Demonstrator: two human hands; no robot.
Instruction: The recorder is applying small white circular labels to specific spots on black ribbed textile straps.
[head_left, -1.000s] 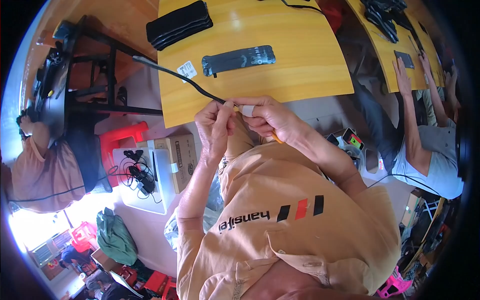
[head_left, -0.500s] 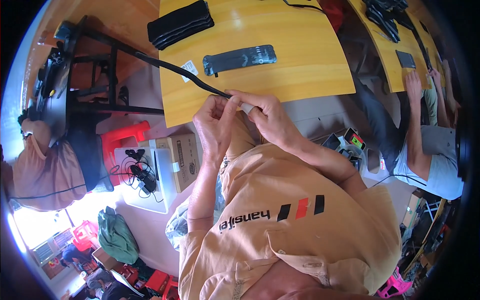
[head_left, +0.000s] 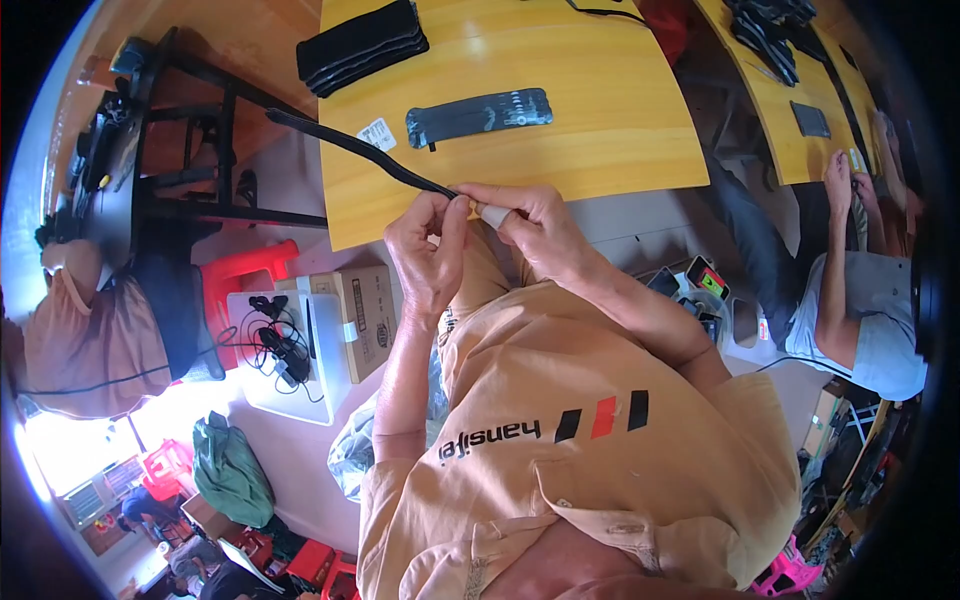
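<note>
A long black strap (head_left: 350,150) runs from the upper left of the frame down to the middle, where its near end meets both hands at the front edge of the yellow worktop (head_left: 600,120). The left hand (head_left: 425,255) has its grip closed, thumb and fingertips pinching the strap's end. The right hand (head_left: 530,225) is closed too, around a small whitish piece (head_left: 493,214) pressed against that same end; what the piece is cannot be told. The two hands touch each other, fingertips together.

Compared with the frame a second ago, the hands sit at nearly the same spot by the worktop's edge, but the left hand's fingers have curled in tighter and the strap now lies a little flatter across the worktop's corner.

Further up the worktop lies a flat dark sleeve (head_left: 480,112), with a small white tag (head_left: 377,132) just left of it, near the strap. A stack of black pads (head_left: 362,45) sits at the upper edge. At the right of the frame another person's arm (head_left: 835,260) reaches toward a second worktop.
</note>
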